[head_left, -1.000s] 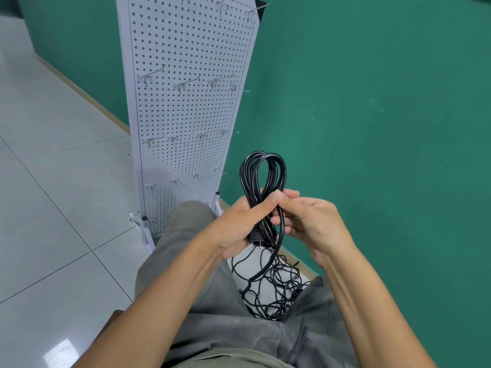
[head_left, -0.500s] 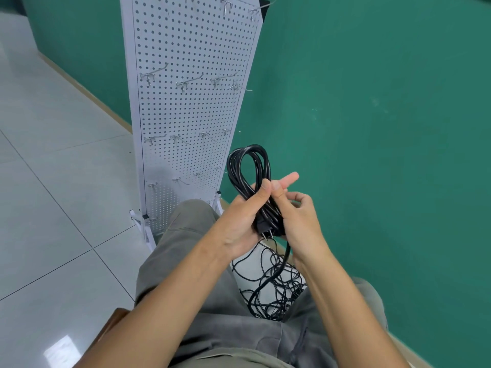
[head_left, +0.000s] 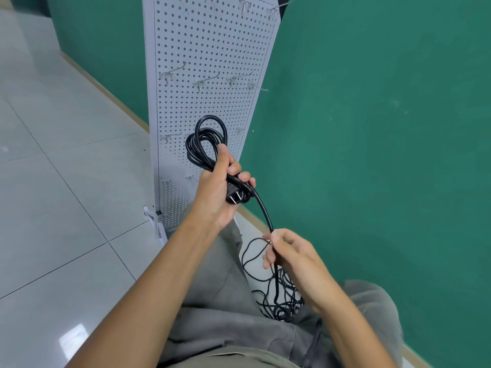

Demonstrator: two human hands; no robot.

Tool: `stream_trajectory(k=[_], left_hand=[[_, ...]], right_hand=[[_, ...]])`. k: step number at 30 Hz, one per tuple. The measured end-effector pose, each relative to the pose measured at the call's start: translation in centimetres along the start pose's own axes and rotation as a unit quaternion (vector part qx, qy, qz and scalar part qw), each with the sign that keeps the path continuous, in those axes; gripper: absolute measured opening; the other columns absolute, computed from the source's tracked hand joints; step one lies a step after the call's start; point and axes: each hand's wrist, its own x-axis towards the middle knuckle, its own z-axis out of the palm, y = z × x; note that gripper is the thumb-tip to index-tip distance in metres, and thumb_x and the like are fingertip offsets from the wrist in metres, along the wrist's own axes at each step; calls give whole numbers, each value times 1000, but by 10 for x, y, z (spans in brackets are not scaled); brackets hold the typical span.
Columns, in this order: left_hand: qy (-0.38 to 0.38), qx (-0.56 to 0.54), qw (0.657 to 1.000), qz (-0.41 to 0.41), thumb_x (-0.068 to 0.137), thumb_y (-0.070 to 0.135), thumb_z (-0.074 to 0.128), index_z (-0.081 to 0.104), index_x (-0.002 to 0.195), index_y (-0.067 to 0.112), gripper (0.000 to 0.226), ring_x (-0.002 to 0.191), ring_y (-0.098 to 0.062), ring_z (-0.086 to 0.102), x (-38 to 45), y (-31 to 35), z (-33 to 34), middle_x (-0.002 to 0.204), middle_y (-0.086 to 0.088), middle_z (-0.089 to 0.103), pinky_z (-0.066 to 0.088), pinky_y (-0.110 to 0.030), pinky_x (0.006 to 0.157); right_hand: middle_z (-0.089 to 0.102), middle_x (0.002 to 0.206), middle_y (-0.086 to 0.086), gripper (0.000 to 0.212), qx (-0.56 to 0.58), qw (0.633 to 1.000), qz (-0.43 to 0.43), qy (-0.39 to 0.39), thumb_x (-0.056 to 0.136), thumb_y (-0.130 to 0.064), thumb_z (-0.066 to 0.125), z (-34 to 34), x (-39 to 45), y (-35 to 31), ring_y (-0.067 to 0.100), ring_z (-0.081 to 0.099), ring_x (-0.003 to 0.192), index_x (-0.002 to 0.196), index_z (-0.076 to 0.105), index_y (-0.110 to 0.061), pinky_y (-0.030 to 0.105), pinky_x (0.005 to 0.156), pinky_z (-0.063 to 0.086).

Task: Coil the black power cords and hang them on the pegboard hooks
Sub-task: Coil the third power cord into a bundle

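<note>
My left hand point(head_left: 216, 193) grips a coiled black power cord point(head_left: 204, 144) in front of the white pegboard point(head_left: 212, 43). The coil's loops stick up above my fist and its plug point(head_left: 235, 196) shows under my fingers. A loose length of the same cord runs down and right to my right hand point(head_left: 288, 252), which pinches it between thumb and fingers. Below my right hand a tangle of black cords point(head_left: 279, 293) lies on the floor between my knees. Bare metal hooks point(head_left: 204, 81) stick out of the pegboard in several rows.
The pegboard stands on white feet point(head_left: 156, 221) against a green wall point(head_left: 372, 128). Grey floor tiles point(head_left: 66, 181) spread to the left. My knees in grey trousers point(head_left: 225, 301) fill the lower middle.
My right hand has let go of the coil and slid down the loose cord, away from my left hand. My left hand has raised the coil toward the pegboard.
</note>
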Motion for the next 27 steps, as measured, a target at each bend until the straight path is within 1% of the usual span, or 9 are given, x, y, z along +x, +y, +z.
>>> stream_trajectory(k=[1,3,5,7,13,17,21,25,27], left_hand=[[11,4,1000,9,104,45,49,46,78,20,36,50,-9,46,2,2,-2,60,8,39,54,-27,58],[34,23,999,28,104,44,51,46,77,19,37,50,-10,46,5,4,-7,60,8,39,54,-28,59],[64,68,995,45,103,43,55,47,76,18,37,51,-12,47,8,4,-12,60,7,42,54,-30,60],[90,111,989,50,102,43,58,47,76,17,38,52,-13,48,10,3,-17,59,6,44,54,-31,60],[95,213,972,31,103,40,58,46,78,16,37,51,-15,47,12,-10,-23,60,4,42,53,-32,58],[30,287,957,32,104,37,56,45,75,15,39,49,-16,49,5,-28,-20,59,-2,42,51,-28,52],[-78,378,922,31,89,61,58,50,69,13,53,55,-21,58,-1,-49,-22,63,-10,50,51,-31,56],[-161,346,924,-25,72,86,58,59,90,-5,93,56,-19,58,-13,-63,-14,58,2,49,55,-43,70],[-191,307,931,-57,62,92,60,61,86,5,90,55,-16,57,-19,-66,-9,59,7,46,56,-41,71]], right_hand=[[62,75,4,36,-14,1000,-1,-5,94,-43,63,-2,-2,3,20,62,80,107,63,-9,40,102,45],[63,75,5,26,-30,999,-12,13,97,-30,67,-6,-6,7,18,60,76,105,62,-6,37,91,48],[69,77,5,8,-58,995,-44,73,97,-13,68,-11,-8,6,16,58,70,103,63,-9,32,77,49],[75,80,5,10,-97,984,-85,123,93,-4,70,-14,-12,0,16,64,73,96,68,-13,26,73,51],[75,88,-9,15,-245,950,-158,111,92,-12,73,-17,-17,-32,15,69,85,93,77,-26,36,81,55],[76,93,-14,23,-272,937,-192,109,94,-9,71,-15,-10,-56,9,70,93,95,77,-30,32,87,55],[76,86,-14,18,-257,935,-192,148,89,-8,76,-17,1,-74,4,71,85,88,75,-26,31,85,57],[75,79,-9,20,-233,938,-178,184,79,-9,86,-20,9,-81,7,71,77,82,70,-21,32,80,58],[74,76,-7,26,-223,936,-170,211,73,-12,90,-22,11,-81,9,71,75,79,67,-22,30,77,57]])
